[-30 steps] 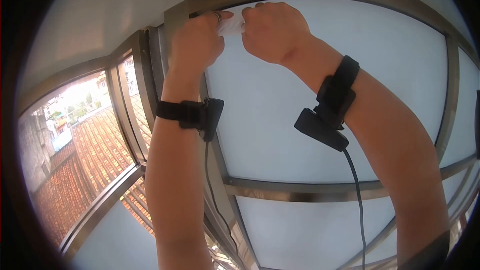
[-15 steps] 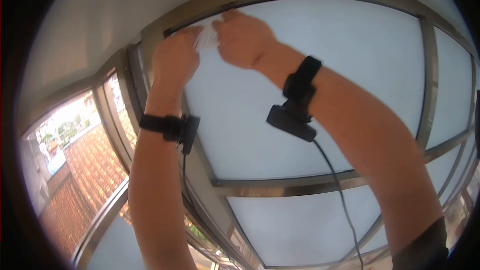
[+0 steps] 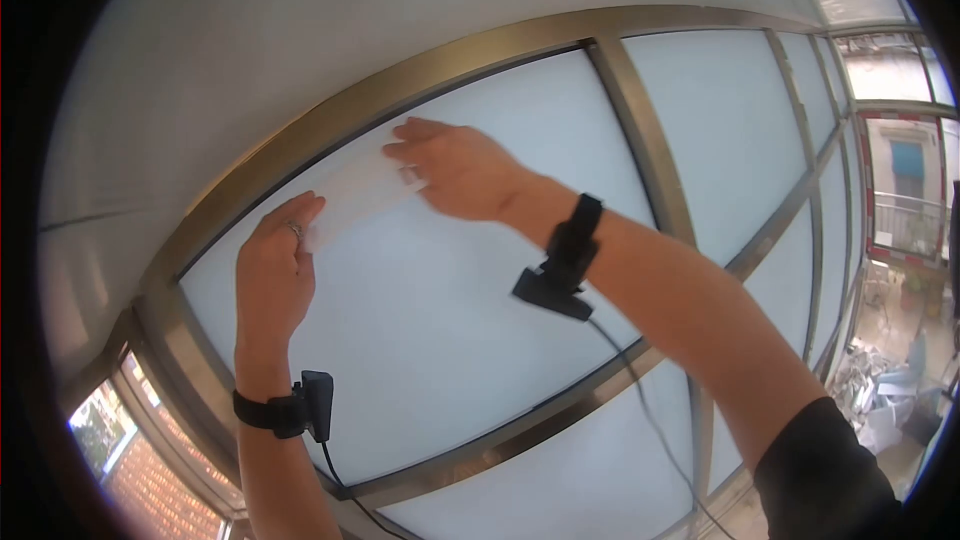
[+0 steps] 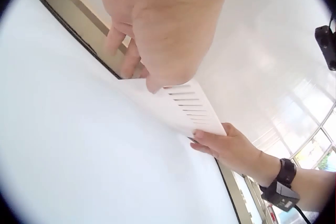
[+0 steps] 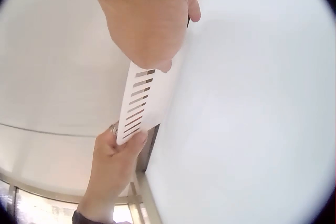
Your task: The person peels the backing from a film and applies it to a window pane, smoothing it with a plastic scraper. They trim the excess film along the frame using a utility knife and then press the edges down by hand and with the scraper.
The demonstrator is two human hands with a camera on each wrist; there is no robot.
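A white slotted plastic piece (image 3: pixel 352 195), bent along its length, spans between both hands at the top edge of a frosted pane (image 3: pixel 420 320). My left hand (image 3: pixel 275 275) pinches one end, its thumb on the slotted face in the left wrist view. At the other end my right hand (image 3: pixel 460 172) grips the piece between thumb and fingers. The right wrist view shows the row of slots (image 5: pixel 137 106) along one side, running between the hands. In the left wrist view the piece's plain side (image 4: pixel 152 100) lies close along the pane.
A bronze-coloured metal frame (image 3: pixel 400 90) borders the pane, with the pale ceiling (image 3: pixel 330 20) just above it. More framed panes (image 3: pixel 715 110) continue to the right. At lower left, a window (image 3: pixel 150 480) shows tiled roofs. Cabled cameras are strapped to both wrists.
The head view has turned right. My hands have moved from the pane's upper left corner rightward along its top edge, and they are farther apart, with more of the white piece showing between them.
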